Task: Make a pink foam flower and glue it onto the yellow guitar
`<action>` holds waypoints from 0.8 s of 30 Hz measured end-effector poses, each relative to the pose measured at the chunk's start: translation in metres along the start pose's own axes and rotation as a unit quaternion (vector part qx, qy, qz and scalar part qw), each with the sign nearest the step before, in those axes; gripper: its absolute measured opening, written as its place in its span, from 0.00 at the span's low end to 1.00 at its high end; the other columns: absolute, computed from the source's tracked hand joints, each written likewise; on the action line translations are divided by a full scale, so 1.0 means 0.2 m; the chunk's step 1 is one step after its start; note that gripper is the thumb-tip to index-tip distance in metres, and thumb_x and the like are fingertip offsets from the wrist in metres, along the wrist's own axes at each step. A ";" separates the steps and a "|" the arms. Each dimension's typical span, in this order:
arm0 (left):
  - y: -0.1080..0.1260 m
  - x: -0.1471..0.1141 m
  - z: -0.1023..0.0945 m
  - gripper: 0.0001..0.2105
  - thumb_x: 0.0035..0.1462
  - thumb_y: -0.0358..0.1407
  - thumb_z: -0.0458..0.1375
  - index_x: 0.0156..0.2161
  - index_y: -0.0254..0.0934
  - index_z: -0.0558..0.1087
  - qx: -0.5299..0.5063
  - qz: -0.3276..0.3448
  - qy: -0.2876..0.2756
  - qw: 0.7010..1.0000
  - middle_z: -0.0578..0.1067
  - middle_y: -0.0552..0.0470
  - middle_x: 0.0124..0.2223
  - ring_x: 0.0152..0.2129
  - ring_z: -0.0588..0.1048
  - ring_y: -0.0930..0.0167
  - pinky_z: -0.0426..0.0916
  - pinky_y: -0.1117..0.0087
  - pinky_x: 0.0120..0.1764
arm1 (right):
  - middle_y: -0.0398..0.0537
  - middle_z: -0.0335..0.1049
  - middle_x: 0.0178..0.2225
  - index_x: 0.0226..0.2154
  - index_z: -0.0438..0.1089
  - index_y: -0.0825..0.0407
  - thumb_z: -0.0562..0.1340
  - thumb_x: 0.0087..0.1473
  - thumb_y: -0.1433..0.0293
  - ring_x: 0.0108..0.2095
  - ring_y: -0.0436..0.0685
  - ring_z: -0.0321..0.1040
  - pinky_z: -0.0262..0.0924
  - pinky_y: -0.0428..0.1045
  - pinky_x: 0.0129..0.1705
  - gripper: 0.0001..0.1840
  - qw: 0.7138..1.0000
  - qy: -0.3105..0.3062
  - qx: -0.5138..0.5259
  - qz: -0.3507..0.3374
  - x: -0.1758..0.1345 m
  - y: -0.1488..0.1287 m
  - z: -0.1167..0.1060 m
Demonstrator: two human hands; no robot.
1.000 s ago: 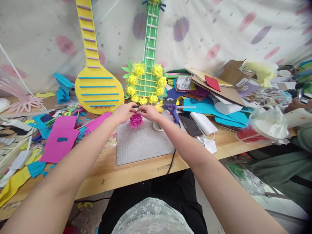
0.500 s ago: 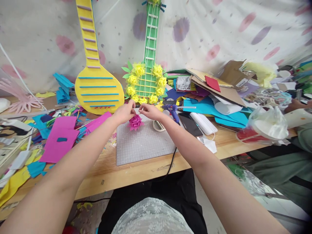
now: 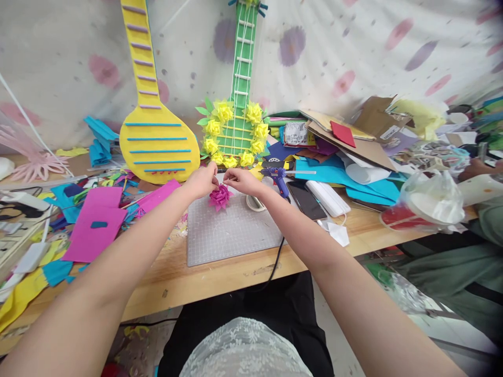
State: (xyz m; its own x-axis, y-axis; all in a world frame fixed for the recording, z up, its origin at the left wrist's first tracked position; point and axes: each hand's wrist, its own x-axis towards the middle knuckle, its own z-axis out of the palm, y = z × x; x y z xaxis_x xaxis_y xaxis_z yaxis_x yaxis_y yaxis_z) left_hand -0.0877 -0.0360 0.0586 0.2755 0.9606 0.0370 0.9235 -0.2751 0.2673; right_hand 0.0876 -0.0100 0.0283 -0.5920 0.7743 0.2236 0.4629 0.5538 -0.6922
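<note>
Reaching forward in the head view, the left hand (image 3: 204, 179) and right hand (image 3: 240, 180) curl fingertips beside a pink flower (image 3: 219, 197) at the grey mat's (image 3: 231, 236) far left corner; their grip cannot be told. Light pinches should spare petals. Bare mat opens nearer; a glue gun (image 3: 280, 184) limits room rightward.

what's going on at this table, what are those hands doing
A person has both hands at a magenta flower over a gray cutting mat. The left hand and right hand are close together at its far side, fingers bent; what they pinch is too small to tell. A blue glue gun lies to the right, beside a phone. Behind stand a yellow guitar-shaped piece and a green one trimmed with yellow flowers.
</note>
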 end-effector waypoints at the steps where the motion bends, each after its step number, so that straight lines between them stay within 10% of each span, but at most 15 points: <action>1: 0.00 0.00 0.00 0.16 0.46 0.31 0.57 0.42 0.39 0.61 0.007 -0.002 0.003 1.000 0.76 0.52 0.32 0.33 0.75 0.64 0.62 0.69 0.32 | 0.45 0.70 0.32 0.31 0.66 0.54 0.56 0.52 0.68 0.33 0.50 0.66 0.56 0.46 0.37 0.07 1.000 0.001 -0.002 -0.003 0.00 0.00 0.00; 24: -0.01 0.01 -0.01 0.15 0.49 0.32 0.56 0.44 0.38 0.63 -0.086 -0.007 -0.005 0.996 0.78 0.51 0.32 0.31 0.75 0.67 0.63 0.70 0.32 | 0.42 0.67 0.26 0.29 0.66 0.54 0.56 0.52 0.73 0.22 0.45 0.63 0.56 0.42 0.25 0.04 0.997 0.022 0.023 0.074 -0.02 0.01 0.01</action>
State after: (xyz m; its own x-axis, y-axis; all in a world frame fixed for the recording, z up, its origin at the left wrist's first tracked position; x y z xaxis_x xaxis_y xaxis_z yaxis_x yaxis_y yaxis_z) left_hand -0.0901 -0.0333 0.0602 0.2664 0.9636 0.0236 0.8677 -0.2504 0.4294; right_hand 0.0898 -0.0118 0.0248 -0.4891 0.8601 0.1452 0.5122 0.4180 -0.7503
